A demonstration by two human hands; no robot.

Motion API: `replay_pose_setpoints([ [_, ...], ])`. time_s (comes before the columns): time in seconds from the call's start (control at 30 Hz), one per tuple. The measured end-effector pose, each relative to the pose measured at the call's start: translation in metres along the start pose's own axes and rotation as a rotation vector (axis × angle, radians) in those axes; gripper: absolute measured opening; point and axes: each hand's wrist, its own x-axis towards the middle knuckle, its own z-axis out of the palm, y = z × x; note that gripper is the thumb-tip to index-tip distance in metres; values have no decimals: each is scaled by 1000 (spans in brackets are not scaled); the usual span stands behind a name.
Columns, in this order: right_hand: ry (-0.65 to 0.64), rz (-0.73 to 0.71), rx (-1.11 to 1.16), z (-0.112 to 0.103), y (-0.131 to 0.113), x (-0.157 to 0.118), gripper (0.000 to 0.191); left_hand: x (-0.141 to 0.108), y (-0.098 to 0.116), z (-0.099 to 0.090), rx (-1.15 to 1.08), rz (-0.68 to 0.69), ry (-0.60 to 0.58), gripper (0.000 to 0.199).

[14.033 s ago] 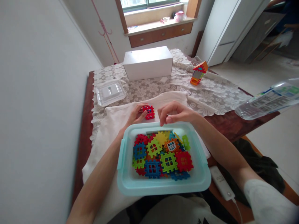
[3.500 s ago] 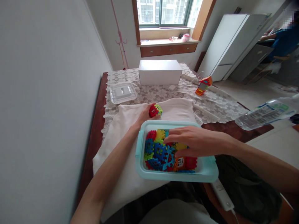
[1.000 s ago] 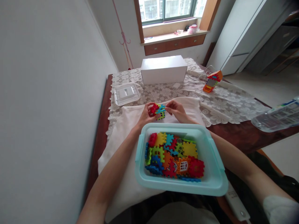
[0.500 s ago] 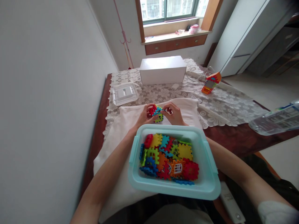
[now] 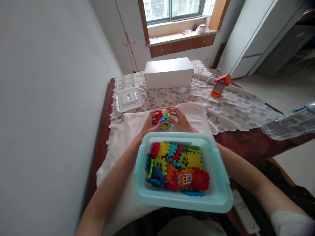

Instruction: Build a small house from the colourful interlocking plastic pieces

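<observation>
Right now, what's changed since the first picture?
The right hand moved left from the tub's far rim onto the block build in the left hand. Mostly red before, the build now also shows green and light blue. Loose pieces lie rearranged. White box, clear lid, toy house: unmoved.

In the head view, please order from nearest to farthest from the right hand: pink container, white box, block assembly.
1. Block assembly: at the right hand, on its left.
2. White box: farther ahead.
3. Pink container: farthest, on the windowsill.
</observation>
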Motion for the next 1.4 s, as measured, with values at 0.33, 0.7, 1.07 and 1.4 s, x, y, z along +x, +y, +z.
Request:
replay_pose_setpoints([
  [0.33, -188, 171, 334, -12, -4, 1, 63, -6, 14, 2, 28, -27, -32, 80],
  [0.7, -231, 144, 318, -15, -16, -4, 62, -8, 18, 4, 37, -50, -30, 80],
  [1.07, -235, 130, 330, -15, -2, -2, 60, 0, 1, 4, 25, 48, -41, 82],
  [1.4, -168, 112, 256, -13, 0, -2, 62, 4, -2, 0, 73, 81, -28, 80],
])
